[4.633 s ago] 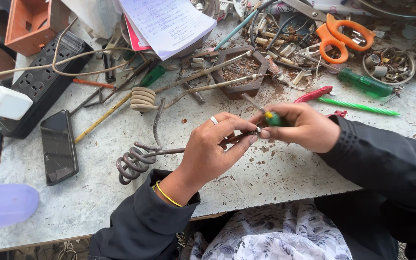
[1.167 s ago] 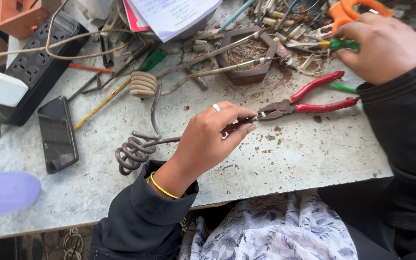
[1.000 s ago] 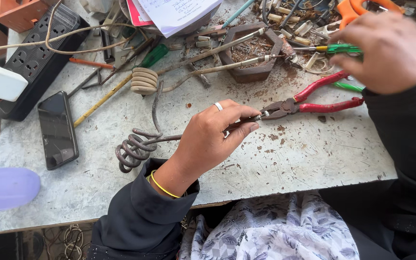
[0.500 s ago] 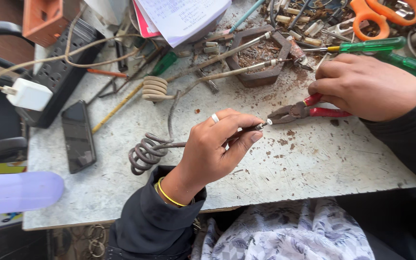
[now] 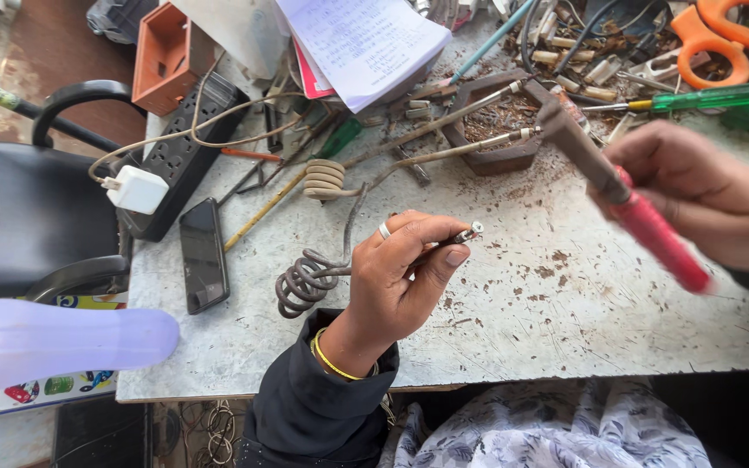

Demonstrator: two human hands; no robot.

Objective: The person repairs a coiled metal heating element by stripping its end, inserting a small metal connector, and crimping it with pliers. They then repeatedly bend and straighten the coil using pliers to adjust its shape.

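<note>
Clutter crowds the far side of the worktable (image 5: 565, 321): a green screwdriver (image 5: 713, 95), orange scissors (image 5: 713, 35), a notepad (image 5: 366, 43) and a black power strip (image 5: 179, 165), with a phone (image 5: 204, 254) nearer. Left hand (image 5: 400, 277) pinches the metal tip of a coiled heating element (image 5: 305, 282) above the table. Right hand (image 5: 713, 204) grips red-handled pliers (image 5: 626, 208), blurred, raised just beside that tip.

A single head-worn camera looked steeply down, from close above, onto a speckled workbench (image 5: 565, 321) (its far edge, cluttered, ran along the top of the frame). The wearer's left hand (image 5: 400, 277) sat near the centre, the right hand (image 5: 704, 199) at the right edge, and a black chair (image 5: 19, 217) at the left.
</note>
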